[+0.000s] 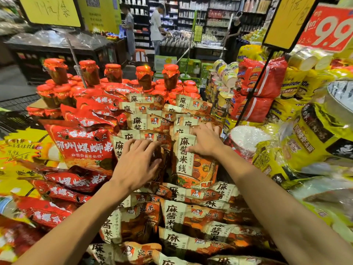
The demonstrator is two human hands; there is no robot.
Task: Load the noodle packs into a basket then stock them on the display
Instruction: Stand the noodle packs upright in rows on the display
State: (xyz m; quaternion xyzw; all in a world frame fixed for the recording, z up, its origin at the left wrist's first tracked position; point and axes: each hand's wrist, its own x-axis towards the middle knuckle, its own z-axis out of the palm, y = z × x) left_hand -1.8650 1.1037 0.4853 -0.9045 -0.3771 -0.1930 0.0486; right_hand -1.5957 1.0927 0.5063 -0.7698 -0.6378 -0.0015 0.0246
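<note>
Left hand (pixel 136 165) lay spread flat on a beige noodle pack (pixel 122 150); right hand (pixel 207 141), at three o'clock, pressed spread fingers on the upright pack (pixel 191 165)

Beyond the fingertips, dark shelving (pixel 193 20) lines the far wall of a dim shop, with three people (pixel 155 25) standing before it. Left of the hands lies a grey floor (pixel 13 81); an orange stool (pixel 140 54) stands farther off.

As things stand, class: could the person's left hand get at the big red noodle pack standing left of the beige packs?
Probably yes. The left hand rests on a beige pack right beside the red noodle pack, whose front stands uncovered.
</note>
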